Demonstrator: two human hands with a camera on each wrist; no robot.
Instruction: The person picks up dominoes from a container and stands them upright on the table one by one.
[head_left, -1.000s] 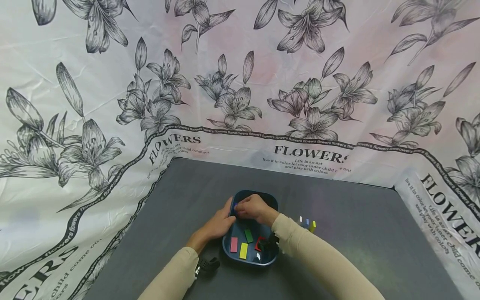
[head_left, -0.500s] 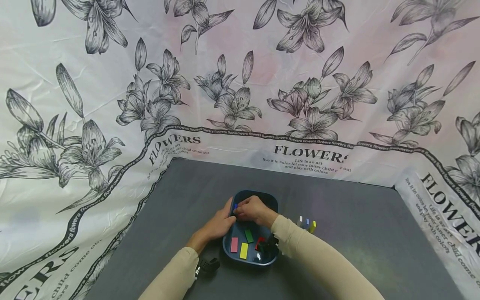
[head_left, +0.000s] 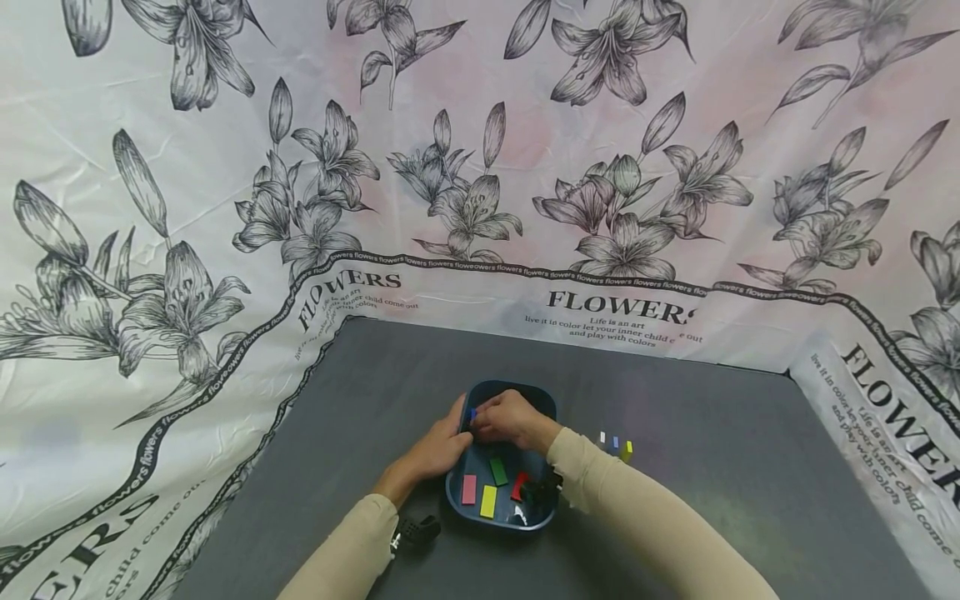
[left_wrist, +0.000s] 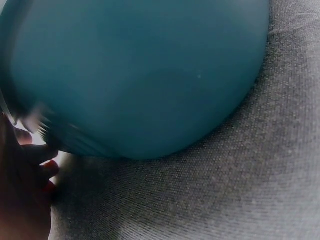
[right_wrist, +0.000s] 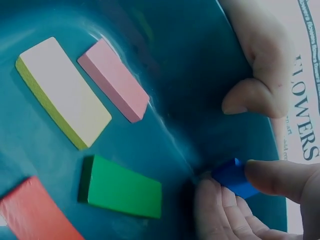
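A dark blue tray lies on the grey table; it looks teal in the right wrist view. The left hand grips its left wall, thumb over the rim and fingers outside. Inside the tray's far left part, the right hand pinches a blue block between thumb and fingers. Nearer the front lie a pink block, a yellow block, a green block and a red block, partly hidden by the right wrist's camera. The left wrist view shows the tray's outer surface.
To the right of the tray, beyond the right sleeve, small white, blue and yellow blocks stand on the grey table. A flower-printed cloth rises behind the table and along its sides.
The right hand has shifted very slightly while pinching the blue block, and its wrist has moved a little to the right. The left hand stays on the tray wall.
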